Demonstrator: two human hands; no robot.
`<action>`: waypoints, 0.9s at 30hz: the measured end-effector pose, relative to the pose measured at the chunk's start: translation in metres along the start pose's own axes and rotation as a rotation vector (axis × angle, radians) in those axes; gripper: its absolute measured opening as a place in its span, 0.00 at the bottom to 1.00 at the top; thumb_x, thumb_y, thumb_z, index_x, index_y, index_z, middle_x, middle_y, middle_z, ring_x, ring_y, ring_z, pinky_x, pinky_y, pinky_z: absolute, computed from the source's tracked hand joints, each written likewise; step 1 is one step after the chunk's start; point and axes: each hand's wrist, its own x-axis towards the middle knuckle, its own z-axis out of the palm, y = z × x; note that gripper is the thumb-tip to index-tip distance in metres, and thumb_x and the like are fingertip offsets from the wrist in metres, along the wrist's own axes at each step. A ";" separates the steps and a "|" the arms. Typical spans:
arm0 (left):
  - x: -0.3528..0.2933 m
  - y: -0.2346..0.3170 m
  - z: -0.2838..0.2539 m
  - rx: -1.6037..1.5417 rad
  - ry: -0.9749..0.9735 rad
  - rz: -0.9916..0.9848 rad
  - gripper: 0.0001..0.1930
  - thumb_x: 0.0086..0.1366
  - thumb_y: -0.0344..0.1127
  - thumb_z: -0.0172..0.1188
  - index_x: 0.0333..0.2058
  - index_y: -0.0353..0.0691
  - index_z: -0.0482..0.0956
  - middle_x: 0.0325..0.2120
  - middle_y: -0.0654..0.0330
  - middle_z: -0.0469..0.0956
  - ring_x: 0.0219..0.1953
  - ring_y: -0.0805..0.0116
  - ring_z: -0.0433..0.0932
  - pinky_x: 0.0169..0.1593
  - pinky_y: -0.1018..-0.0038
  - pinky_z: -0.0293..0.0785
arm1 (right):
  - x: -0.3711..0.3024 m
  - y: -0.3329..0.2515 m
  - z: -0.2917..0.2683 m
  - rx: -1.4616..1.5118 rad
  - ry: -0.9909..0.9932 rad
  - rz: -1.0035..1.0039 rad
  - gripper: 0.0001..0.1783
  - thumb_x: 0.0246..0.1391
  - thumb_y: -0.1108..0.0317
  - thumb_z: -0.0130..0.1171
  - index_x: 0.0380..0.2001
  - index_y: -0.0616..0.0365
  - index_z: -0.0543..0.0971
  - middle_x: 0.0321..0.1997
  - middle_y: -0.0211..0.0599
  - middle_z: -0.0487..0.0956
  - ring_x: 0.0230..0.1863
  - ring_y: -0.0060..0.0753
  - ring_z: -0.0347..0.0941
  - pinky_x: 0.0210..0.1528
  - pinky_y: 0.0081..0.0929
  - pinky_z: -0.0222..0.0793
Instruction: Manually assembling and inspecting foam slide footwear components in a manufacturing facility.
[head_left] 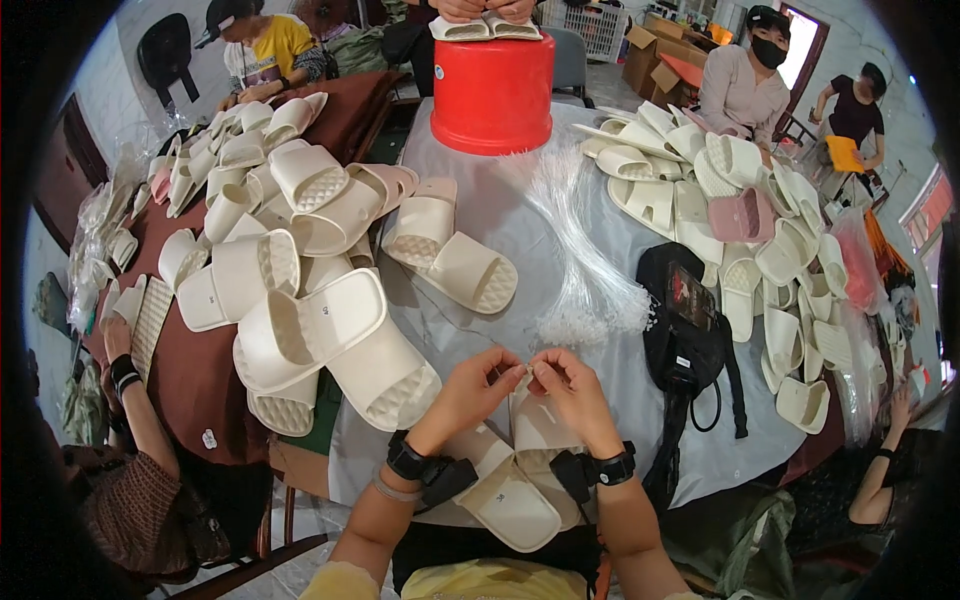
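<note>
My left hand and my right hand meet fingertip to fingertip near the table's front. Both pinch, and whatever lies between the fingertips is too small to make out. Right beneath them rests a pair of cream slippers, crossed over each other and partly hidden by my hands and wrists. Beyond my hands lies a bundle of thin clear plastic strands, fanned out at both ends. Another cream slipper pair sits to the left of that bundle.
Heaped cream slippers cover the left side; more slippers, one of them pink, pile up at the right. A black bag lies right of my hands. A red tub stands at the far edge. Other people work around the table.
</note>
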 end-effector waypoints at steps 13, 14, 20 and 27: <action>-0.001 0.003 -0.002 -0.048 0.039 -0.021 0.08 0.59 0.32 0.55 0.34 0.33 0.75 0.26 0.67 0.74 0.28 0.82 0.69 0.33 0.83 0.67 | 0.000 0.001 0.000 0.120 0.032 -0.007 0.09 0.53 0.70 0.52 0.35 0.64 0.72 0.30 0.31 0.74 0.29 0.19 0.72 0.33 0.15 0.69; -0.002 0.007 -0.003 -0.047 0.041 -0.021 0.08 0.59 0.32 0.55 0.34 0.33 0.75 0.26 0.67 0.74 0.28 0.82 0.69 0.33 0.83 0.67 | 0.000 0.001 -0.001 0.110 0.027 -0.014 0.09 0.53 0.70 0.52 0.36 0.65 0.72 0.31 0.31 0.75 0.29 0.19 0.72 0.33 0.15 0.69; 0.002 -0.004 -0.003 -0.132 0.054 -0.005 0.08 0.58 0.31 0.55 0.33 0.32 0.75 0.26 0.67 0.74 0.28 0.83 0.68 0.32 0.84 0.66 | 0.001 -0.001 0.004 0.081 0.029 0.007 0.08 0.54 0.71 0.50 0.34 0.64 0.72 0.30 0.31 0.75 0.29 0.19 0.71 0.34 0.16 0.67; 0.002 -0.006 -0.003 -0.171 0.035 0.002 0.07 0.58 0.31 0.55 0.32 0.32 0.75 0.25 0.69 0.73 0.28 0.84 0.67 0.32 0.85 0.65 | 0.002 0.004 0.001 0.054 -0.024 0.000 0.08 0.54 0.69 0.51 0.34 0.63 0.71 0.29 0.30 0.74 0.29 0.18 0.70 0.34 0.15 0.66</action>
